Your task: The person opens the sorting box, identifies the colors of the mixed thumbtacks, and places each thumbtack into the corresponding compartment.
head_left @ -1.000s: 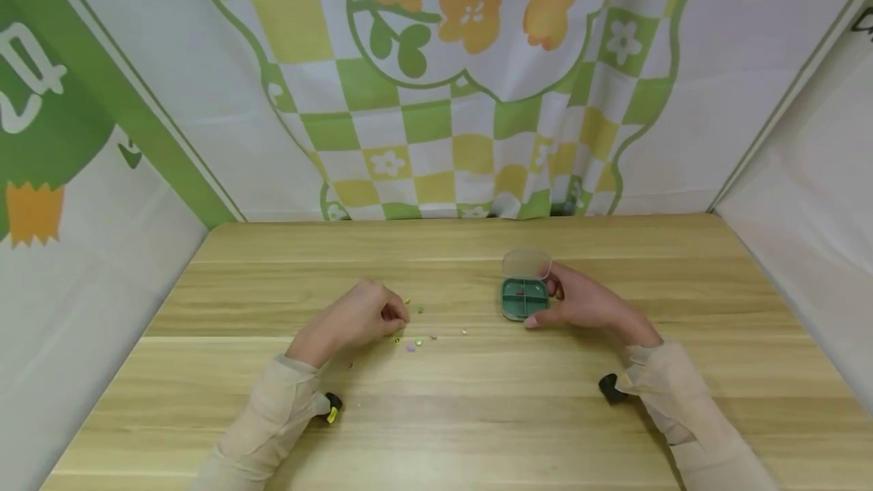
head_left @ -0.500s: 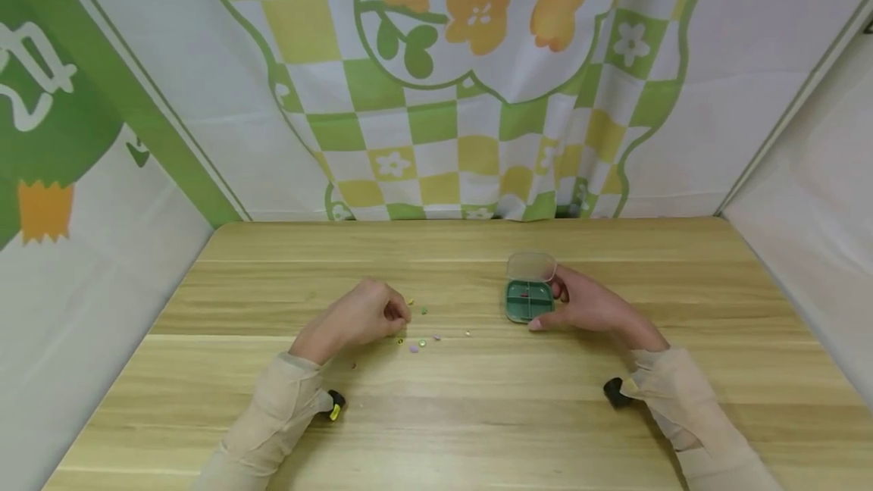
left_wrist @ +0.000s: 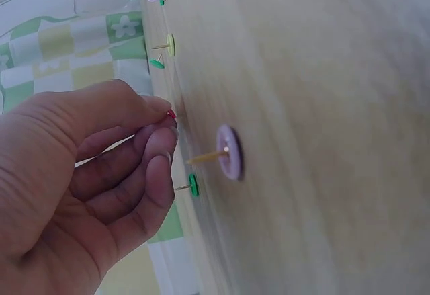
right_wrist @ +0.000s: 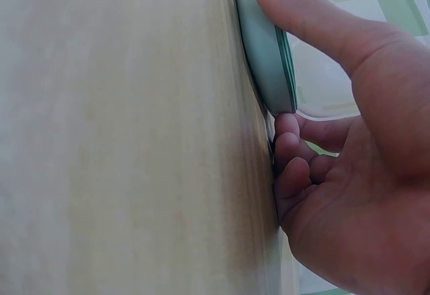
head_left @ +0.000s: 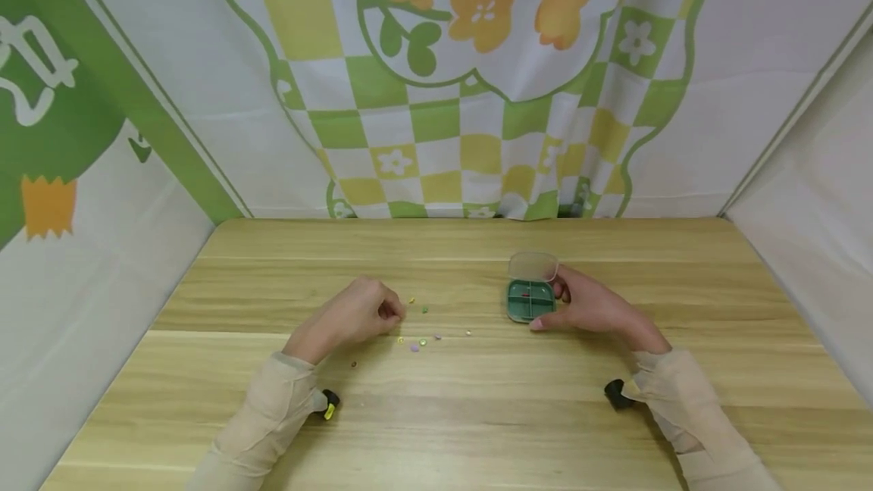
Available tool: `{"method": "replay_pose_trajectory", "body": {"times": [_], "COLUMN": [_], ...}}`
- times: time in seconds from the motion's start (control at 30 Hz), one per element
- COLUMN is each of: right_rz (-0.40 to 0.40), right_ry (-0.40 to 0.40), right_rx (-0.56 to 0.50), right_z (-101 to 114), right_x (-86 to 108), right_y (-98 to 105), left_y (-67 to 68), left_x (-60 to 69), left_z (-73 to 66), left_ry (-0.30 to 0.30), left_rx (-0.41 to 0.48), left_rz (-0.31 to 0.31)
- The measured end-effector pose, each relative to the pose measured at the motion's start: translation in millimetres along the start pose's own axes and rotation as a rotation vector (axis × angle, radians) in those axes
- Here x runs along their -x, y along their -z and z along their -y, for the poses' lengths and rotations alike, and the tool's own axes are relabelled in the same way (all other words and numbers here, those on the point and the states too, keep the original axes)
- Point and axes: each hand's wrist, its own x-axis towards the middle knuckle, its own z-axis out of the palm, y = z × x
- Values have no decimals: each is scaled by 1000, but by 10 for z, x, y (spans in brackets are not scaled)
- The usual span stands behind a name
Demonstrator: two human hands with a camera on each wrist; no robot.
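The person's left hand [head_left: 351,318] is hovering low over the wooden counter [head_left: 477,415], its thumb and forefinger closing in a pinch on a red piece [left_wrist: 172,114] that is mostly hiding between the fingertips, while the other fingers are curling loosely beneath. Around it, small flat-headed tacks are lying scattered: in the left wrist view a lilac tack [left_wrist: 230,152] is resting head-down nearest the fingers, its point sticking out, with a green tack [left_wrist: 194,185] sitting just beyond. Well apart, toward the right, the right hand [head_left: 589,303] is gripping a green box [head_left: 542,310] by its side, thumb pressing at the near corner and fingers curling behind. The box is sitting flat, its clear lid [head_left: 532,267] standing raised at the back, and a red bit [head_left: 525,295] is lying in the rear left of its four compartments.
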Motion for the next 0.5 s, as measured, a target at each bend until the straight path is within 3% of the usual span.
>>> {"method": "replay_pose_trajectory", "body": {"times": [0.33,0.5], "right_rz": [10,3], "right_ry": [-13,-4], "right_rx": [-15,8], "right_z": [-38,-38], "right_x": [13,-20], "right_y": [-63,-12], "left_y": [-23,52], "left_x": [77,38], "left_z": [-29,-57], "left_ry": [39,40], "left_rx": [28,17], "left_rz": [1,2]}}
